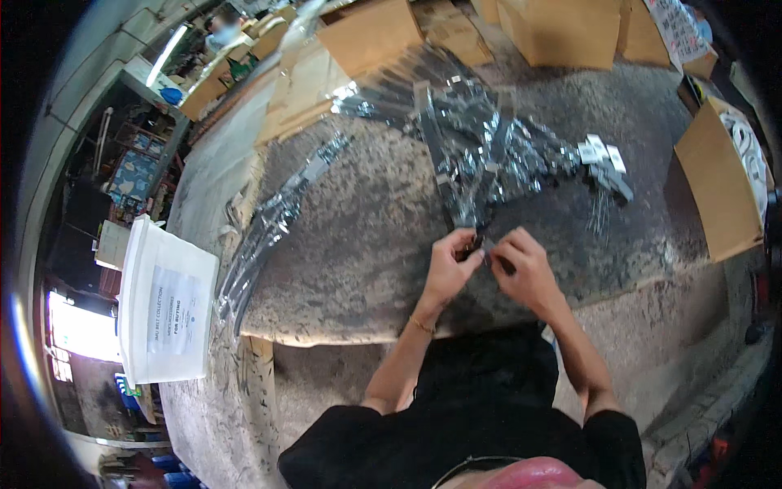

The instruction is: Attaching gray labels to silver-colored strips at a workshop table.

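Observation:
At the near middle of the worktable, my left hand [450, 267] is closed on the end of a dark strap in clear plastic [460, 208], likely one of the belts. Just right of it, my right hand [517, 265] pinches something small by that end, perhaps the plastic, too small to make out. Beyond both hands lies a heap of plastic-wrapped black straps [485, 143], with white tags [603, 155] and grey pieces with thin strings [611, 183] at its right. A separate bundle of wrapped straps [273, 224] lies to the left.
A white plastic bin [171, 236] stands at the left. Open cardboard boxes [570, 37] line the back, another box [709, 179] with white contents stands at the right, and flattened cardboard [289, 94] lies back left. A person [220, 37] is in the far background. The stained table [358, 293] has a near edge.

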The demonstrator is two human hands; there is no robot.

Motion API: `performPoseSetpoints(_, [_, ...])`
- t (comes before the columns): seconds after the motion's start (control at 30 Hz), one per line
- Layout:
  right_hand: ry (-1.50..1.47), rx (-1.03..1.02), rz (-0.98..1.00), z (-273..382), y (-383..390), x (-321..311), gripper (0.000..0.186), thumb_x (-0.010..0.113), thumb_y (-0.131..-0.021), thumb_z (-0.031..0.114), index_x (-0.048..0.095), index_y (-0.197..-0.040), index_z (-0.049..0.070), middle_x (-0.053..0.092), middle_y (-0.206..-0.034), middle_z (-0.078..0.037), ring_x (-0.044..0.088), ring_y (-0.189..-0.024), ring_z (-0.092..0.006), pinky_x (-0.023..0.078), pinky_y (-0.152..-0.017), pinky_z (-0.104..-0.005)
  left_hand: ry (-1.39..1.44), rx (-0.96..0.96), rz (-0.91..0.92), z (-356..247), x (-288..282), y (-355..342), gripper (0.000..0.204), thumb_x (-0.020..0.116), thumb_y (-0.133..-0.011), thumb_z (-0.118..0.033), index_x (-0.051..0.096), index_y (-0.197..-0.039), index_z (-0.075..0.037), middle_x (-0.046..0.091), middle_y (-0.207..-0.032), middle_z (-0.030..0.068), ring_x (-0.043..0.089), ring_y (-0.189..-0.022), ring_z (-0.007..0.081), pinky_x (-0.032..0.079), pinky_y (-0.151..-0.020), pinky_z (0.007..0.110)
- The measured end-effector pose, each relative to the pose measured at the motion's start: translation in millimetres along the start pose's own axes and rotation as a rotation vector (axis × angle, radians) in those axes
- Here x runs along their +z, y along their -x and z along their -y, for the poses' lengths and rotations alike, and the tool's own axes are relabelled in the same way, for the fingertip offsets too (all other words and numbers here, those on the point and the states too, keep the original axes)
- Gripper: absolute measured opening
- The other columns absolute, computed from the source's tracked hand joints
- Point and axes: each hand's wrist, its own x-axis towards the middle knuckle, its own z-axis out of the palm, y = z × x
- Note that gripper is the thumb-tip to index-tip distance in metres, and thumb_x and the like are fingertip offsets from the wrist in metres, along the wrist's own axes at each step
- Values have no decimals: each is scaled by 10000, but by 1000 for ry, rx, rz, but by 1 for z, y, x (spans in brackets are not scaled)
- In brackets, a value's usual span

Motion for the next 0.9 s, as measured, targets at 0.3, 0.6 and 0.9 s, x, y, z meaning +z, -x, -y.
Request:
performPoseSetpoints(0.3, [-23, 41, -12, -6, 10, 4, 155, 681, -651, -17, 627, -794, 5, 561, -786, -108, 561, -755, -289, 483, -643, -374, 42, 8, 19, 10, 1, 7, 233, 642, -826, 43, 597, -1054, 23, 630, -952, 26, 577, -861, 83, 475, -768, 239])
performPoseSetpoints(0.6, [0, 29, 40, 8, 10, -5, 170, 692, -678, -40, 644, -836, -1, 566, -799, -103, 579, -751, -271, 489, -624, -358, 11, 20, -10, 0, 3, 14, 264, 663, -814, 41, 591, -1068, 38, 648, -933, 25, 593, -852, 73, 482, -757, 225])
performPoseSetpoints(0.9, [-11, 29, 18, 0, 1, -2, 153, 677, -654, -39, 642, -792, 18, 576, -776, -117, 581, -736, -288, 480, -629, -360, 65, 61, -51, 1, 0, 12, 158, 652, -824, 18, 605, -973, -2, 576, -833, -21, 528, -751, 56, 439, -654, 221])
